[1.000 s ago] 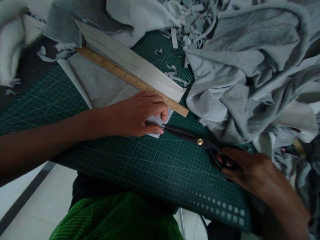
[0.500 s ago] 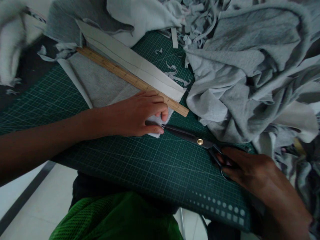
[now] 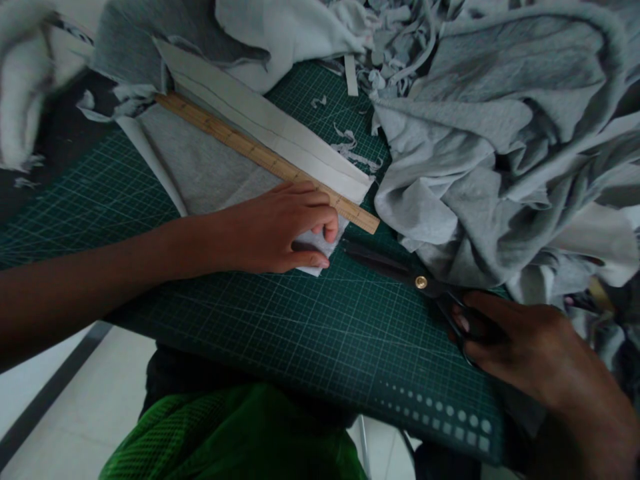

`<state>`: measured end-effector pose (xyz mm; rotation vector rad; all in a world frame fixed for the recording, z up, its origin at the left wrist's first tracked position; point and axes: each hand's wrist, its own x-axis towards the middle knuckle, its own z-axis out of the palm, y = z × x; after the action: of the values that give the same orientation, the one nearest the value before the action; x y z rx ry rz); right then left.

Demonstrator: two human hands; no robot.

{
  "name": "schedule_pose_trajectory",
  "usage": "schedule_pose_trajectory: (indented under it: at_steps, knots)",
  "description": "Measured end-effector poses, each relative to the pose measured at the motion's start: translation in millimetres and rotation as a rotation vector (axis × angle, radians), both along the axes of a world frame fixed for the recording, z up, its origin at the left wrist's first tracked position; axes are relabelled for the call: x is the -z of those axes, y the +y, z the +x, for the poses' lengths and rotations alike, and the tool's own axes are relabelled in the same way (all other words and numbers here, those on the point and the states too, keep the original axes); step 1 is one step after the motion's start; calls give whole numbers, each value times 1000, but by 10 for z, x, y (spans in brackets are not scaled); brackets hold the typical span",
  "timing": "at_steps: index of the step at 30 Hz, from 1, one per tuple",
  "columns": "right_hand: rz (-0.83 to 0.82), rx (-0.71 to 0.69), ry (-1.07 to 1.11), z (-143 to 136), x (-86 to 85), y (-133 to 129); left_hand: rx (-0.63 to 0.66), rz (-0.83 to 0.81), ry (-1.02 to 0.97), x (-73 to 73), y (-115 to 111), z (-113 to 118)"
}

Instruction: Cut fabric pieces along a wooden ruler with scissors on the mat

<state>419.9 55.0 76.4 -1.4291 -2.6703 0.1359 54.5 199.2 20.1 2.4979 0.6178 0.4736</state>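
Observation:
A folded piece of grey fabric [image 3: 200,160] lies on the green cutting mat [image 3: 300,320]. My left hand [image 3: 290,227] rests on its near end, thumb spread apart from the curled fingers, fingertips at the edge of a wooden ruler [image 3: 240,143]. Beyond the ruler runs a long white strip [image 3: 280,133] with a dark line along it. My right hand [image 3: 525,347] is closed around the handles of black scissors [image 3: 400,272]. Their blades point at the fabric's end, a short gap away from it and from my left thumb.
A large heap of grey fabric [image 3: 480,147] covers the right side. Thin cloth trimmings [image 3: 355,147] lie on the mat beyond the strip. More grey cloth [image 3: 135,43] is piled at the back left. The mat's front edge is close to my body.
The scissors in my right hand have drawn back to the right, their tips leaving the spot by my left thumb. My left hand, the ruler and the fabric have stayed put.

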Motion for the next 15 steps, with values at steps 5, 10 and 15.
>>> schedule_pose_trajectory:
  at_steps: [5, 10, 15]
  knots:
    - [35, -42, -75, 35, 112, -3, -2, 1, 7, 12, 5, -1]
    - [14, -84, -101, 96, 199, -27, 2, 5, -5, 14, 6, -2]
    - [15, -99, -95, 71, 182, -45, -9, -10, -26, 16, 8, 0]
